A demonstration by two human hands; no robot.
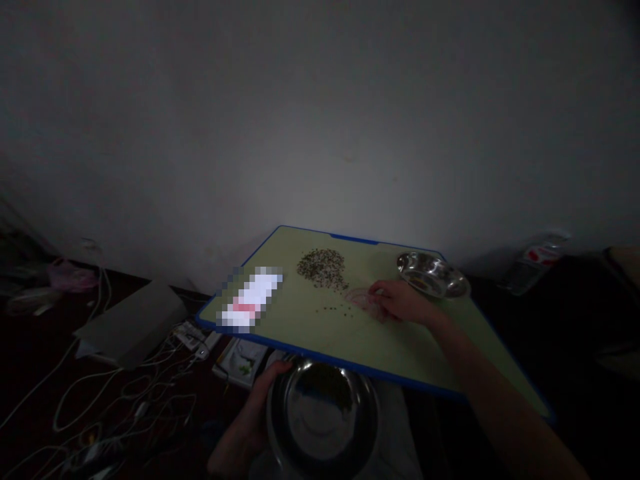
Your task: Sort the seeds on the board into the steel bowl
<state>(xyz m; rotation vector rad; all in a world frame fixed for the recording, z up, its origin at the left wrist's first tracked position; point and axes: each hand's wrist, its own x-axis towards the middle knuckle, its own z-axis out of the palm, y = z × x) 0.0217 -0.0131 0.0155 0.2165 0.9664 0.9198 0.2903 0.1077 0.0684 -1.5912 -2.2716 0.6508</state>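
My left hand [257, 407] grips the side of a shiny steel bowl [320, 423] just under the front edge of the board. Dark greenish small grains [327, 385] lie inside this bowl. Over the board, my right hand [397, 300] is closed on a clear, curved plastic piece with pinkish markings, which looks like a protractor [357, 297]. It lies flat against the surface. Beyond its left end is a spread pile of mixed dark and pale beans or grains [323, 267]. Several loose dark ones [333, 309] are scattered in front of the pile.
The pale board [300, 327] has a blue rim. A second steel bowl [435, 275] stands at its back right, and a lit, blurred-out phone-like screen [250, 300] at its left. A plastic bottle [537, 263] is off right; tangled cables [145, 393] and a box [133, 323] lie left.
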